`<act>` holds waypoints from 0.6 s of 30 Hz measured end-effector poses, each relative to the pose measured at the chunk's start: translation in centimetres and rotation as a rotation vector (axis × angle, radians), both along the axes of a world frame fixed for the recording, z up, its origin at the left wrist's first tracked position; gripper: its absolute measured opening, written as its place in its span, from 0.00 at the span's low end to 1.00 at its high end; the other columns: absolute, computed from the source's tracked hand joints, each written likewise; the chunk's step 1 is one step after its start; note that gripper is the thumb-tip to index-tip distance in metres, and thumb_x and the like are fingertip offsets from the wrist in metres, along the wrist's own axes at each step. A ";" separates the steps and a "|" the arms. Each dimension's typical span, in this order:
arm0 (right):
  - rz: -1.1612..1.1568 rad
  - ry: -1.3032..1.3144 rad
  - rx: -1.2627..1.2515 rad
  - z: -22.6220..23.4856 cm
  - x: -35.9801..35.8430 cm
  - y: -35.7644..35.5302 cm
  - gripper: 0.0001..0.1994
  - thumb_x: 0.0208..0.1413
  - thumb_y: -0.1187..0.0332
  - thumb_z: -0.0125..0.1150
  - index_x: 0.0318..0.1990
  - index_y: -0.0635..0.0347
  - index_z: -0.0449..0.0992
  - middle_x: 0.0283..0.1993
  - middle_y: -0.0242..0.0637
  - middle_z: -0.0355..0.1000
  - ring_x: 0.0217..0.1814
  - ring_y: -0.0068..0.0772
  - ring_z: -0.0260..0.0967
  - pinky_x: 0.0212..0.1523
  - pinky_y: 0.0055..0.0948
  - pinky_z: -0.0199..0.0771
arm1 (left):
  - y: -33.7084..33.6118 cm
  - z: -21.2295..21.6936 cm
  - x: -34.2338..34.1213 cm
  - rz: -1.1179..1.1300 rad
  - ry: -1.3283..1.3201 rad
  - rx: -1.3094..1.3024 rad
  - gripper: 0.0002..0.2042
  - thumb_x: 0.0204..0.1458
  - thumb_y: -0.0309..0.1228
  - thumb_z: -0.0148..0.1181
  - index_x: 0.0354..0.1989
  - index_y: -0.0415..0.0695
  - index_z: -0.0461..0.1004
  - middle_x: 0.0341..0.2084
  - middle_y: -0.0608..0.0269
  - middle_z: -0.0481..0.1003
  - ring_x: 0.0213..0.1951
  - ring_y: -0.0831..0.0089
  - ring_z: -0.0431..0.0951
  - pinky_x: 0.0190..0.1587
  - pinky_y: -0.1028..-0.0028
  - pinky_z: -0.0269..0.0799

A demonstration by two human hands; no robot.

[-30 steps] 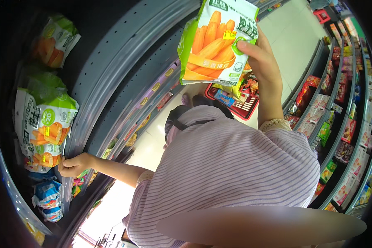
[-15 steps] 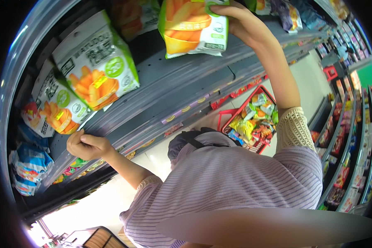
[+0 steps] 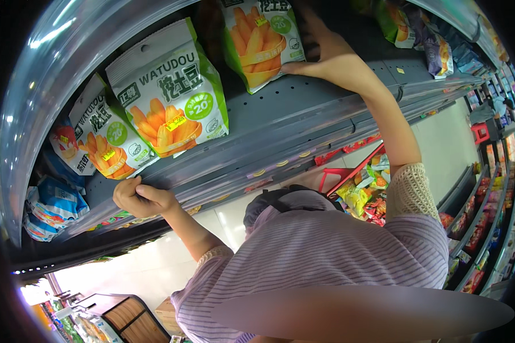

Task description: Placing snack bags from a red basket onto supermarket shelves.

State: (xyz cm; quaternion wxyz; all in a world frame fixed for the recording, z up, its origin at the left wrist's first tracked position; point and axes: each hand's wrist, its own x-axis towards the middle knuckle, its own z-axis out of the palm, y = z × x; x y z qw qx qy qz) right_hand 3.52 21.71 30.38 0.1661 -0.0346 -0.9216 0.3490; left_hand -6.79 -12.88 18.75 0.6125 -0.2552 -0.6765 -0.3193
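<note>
My right hand (image 3: 332, 60) is open beside a green-and-white snack bag (image 3: 263, 46) with a picture of orange potato sticks. Its thumb touches the bag's lower right side, while the other fingers reach up past it, partly blurred. That bag stands on the dark shelf (image 3: 257, 117). Lower left, my left hand (image 3: 143, 197) is curled closed on the shelf's front edge, just under a smaller matching bag (image 3: 111, 143). Between the hands stands a large bag of the same kind (image 3: 169, 97), leaning slightly.
Blue-and-white packs (image 3: 57, 206) lie at the shelf's left end. Purple bags (image 3: 438, 54) stand at its right. A red basket (image 3: 355, 177) full of snack packs is on the floor below. Stocked shelves (image 3: 480, 211) line the right, and a wood-slatted stand (image 3: 134, 320) is lower left.
The snack bag at my right hand has moved back onto the shelf, and my fingers have spread off its face. My left hand stays at the edge. The view has shifted.
</note>
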 end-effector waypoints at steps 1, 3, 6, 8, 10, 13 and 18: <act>0.021 0.086 0.140 0.1 -0.3 -0.3 0.53 0.43 0.56 0.69 0.66 0.67 0.36 0.49 0.65 0.65 0.51 0.54 0.67 0.46 0.37 0.70 | 0.1 -0.1 0.1 0.008 -0.012 0.030 0.07 0.49 0.28 0.46 0.22 0.39 0.66 0.21 0.59 0.67 0.28 0.64 0.66 0.36 0.67 0.61; -0.027 -0.016 0.140 0.6 -0.7 -0.6 0.51 0.44 0.56 0.68 0.66 0.68 0.36 0.46 0.66 0.66 0.48 0.58 0.68 0.45 0.39 0.70 | 0.4 -0.2 0.1 0.015 -0.028 0.051 0.08 0.49 0.29 0.46 0.22 0.39 0.66 0.21 0.59 0.67 0.28 0.64 0.66 0.36 0.67 0.61; 0.004 -0.051 0.107 1.0 -0.8 -0.7 0.48 0.47 0.57 0.65 0.65 0.70 0.37 0.37 0.68 0.68 0.40 0.65 0.68 0.42 0.45 0.70 | 0.6 -0.3 0.1 0.018 -0.025 0.085 0.08 0.50 0.29 0.46 0.23 0.38 0.66 0.22 0.58 0.67 0.29 0.64 0.66 0.37 0.67 0.61; -0.021 -0.229 0.130 0.8 -0.5 -0.5 0.48 0.48 0.55 0.64 0.65 0.70 0.37 0.38 0.70 0.67 0.41 0.65 0.68 0.43 0.44 0.69 | 0.6 -0.2 0.2 0.011 -0.028 0.109 0.09 0.50 0.30 0.46 0.23 0.38 0.66 0.22 0.59 0.67 0.30 0.64 0.66 0.37 0.67 0.61; -0.036 0.118 0.359 -0.2 -0.4 -0.9 0.48 0.48 0.54 0.63 0.65 0.70 0.37 0.40 0.72 0.66 0.43 0.64 0.68 0.46 0.43 0.69 | 0.7 -0.2 0.2 0.018 -0.027 0.096 0.09 0.50 0.30 0.46 0.23 0.38 0.66 0.22 0.59 0.67 0.30 0.65 0.66 0.37 0.67 0.61; -0.017 0.207 0.357 -1.4 0.7 0.0 0.45 0.49 0.53 0.62 0.65 0.70 0.42 0.44 0.71 0.65 0.45 0.62 0.67 0.48 0.42 0.67 | 0.8 -0.1 0.2 0.018 -0.035 0.108 0.10 0.51 0.30 0.46 0.23 0.37 0.65 0.22 0.59 0.66 0.30 0.65 0.66 0.36 0.68 0.61; 0.071 0.505 0.087 -2.8 7.6 2.6 0.25 0.51 0.69 0.59 0.56 0.68 0.63 0.45 0.41 0.73 0.48 0.28 0.70 0.50 0.27 0.68 | 0.3 -0.3 0.1 0.010 -0.039 0.111 0.10 0.51 0.30 0.46 0.23 0.37 0.66 0.22 0.58 0.67 0.28 0.65 0.66 0.34 0.68 0.61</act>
